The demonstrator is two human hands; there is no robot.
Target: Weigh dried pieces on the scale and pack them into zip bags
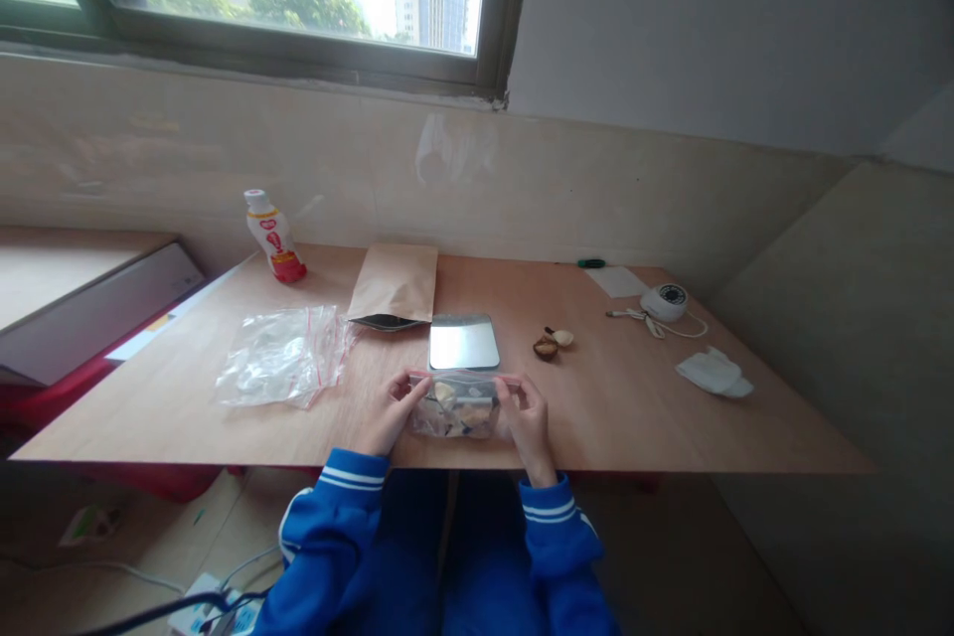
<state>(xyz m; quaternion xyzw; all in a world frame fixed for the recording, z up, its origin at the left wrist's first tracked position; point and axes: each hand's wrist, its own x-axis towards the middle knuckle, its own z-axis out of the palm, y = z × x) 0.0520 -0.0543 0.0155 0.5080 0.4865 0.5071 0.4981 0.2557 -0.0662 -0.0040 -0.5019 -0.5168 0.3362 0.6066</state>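
Near the table's front edge I hold a clear zip-lock bag (456, 420) with pale and brown dried pieces inside. My left hand (393, 406) pinches its top left corner, and my right hand (527, 413) pinches the top right corner. Just beyond the bag lies a small scale (463, 342) with a shiny flat top. Right of the scale rest a dark brown dried piece (546, 348) and a pale one (562, 339), possibly mushrooms. A brown kraft paper pouch (395, 283) lies behind, its mouth gaping toward me. To the left are several flat clear zip-lock bags (279, 358).
A white and red bottle (275, 237) stands at the back left of the wooden table (633, 417). On the right are a white dome camera (663, 302) with its cable, a crumpled white tissue (714, 373), a paper sheet (617, 281) and a green-capped pen (591, 263).
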